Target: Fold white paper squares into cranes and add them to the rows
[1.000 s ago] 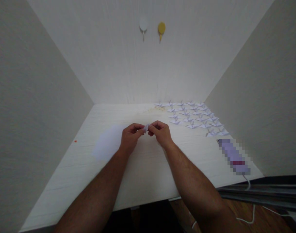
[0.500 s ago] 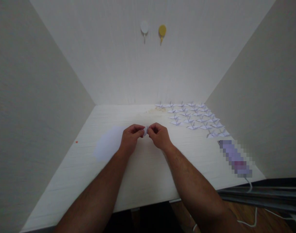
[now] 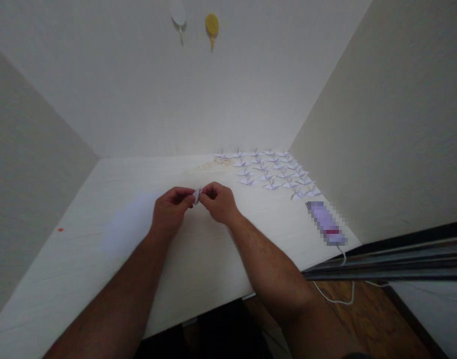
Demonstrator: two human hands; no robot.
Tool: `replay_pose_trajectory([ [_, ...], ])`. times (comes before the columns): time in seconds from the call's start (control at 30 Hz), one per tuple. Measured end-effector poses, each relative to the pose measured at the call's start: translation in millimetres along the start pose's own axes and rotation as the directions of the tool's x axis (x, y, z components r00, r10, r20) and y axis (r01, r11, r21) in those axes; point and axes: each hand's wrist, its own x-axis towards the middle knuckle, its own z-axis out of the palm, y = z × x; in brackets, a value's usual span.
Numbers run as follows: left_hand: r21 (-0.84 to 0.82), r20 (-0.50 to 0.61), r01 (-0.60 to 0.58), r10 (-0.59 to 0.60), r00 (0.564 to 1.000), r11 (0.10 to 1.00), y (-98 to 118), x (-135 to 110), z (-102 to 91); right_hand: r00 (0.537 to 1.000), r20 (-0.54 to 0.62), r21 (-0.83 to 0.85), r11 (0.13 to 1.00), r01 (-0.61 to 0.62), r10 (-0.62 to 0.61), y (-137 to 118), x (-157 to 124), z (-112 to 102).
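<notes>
- Left hand point(image 3: 171, 209): thumb and fingers pinching a small folded paper point(image 3: 196, 196) by its left side.
- Right hand point(image 3: 220, 202): fingertips closed on the same paper's right side. Exact fold shape too small for me to read.
- Paper sits between the two hands, over the middle of the white table point(image 3: 198, 279); can't tell whether it touches the surface.
- Folded paper cranes point(image 3: 270, 186) stand in rough rows, far right part of the table, beyond the right hand, running back to the wall point(image 3: 232, 99).
- Purple slab point(image 3: 326, 222), blurred out, lies near the right edge, just in front of the cranes; white cable point(image 3: 343, 257) runs off its near end.
- Pale patch point(image 3: 129, 219) beside the left hand: I can't tell if paper or glare.
- Small red spot point(image 3: 60, 230) near the left edge.
- White hook point(image 3: 178, 15) and yellow hook point(image 3: 212, 23) side by side on the wall.
</notes>
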Motion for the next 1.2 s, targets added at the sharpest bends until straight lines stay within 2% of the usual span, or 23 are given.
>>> replay_pose_trajectory([
  [0.13, -0.140, 0.108, 0.022, -0.007, 0.994, 0.990, -6, 1, -0.6, 1.000, -0.009, 0.020, 1.000, -0.008, 0.008, -2, 1, 0],
  [0.47, -0.128, 0.114, 0.034, -0.019, 0.993, 0.991, -1, -4, 3.4, 0.997, -0.038, 0.044, 0.997, 0.066, -0.064, -8, -4, -5],
  [0.73, -0.139, 0.109, 0.060, -0.045, 0.993, 0.989, -7, -1, 0.8, 0.996, -0.053, 0.048, 0.996, 0.074, -0.072, -7, -5, -4],
  [1.0, -0.195, 0.164, 0.086, -0.054, 0.985, 0.977, -8, -1, 0.0, 1.000, -0.025, 0.147, 0.989, 0.007, -0.003, -9, -5, -6],
  [1.2, -0.194, 0.155, 0.101, -0.072, 0.985, 0.976, -6, -2, -0.6, 0.997, -0.046, 0.134, 0.990, -0.052, 0.059, -11, -4, -9],
])
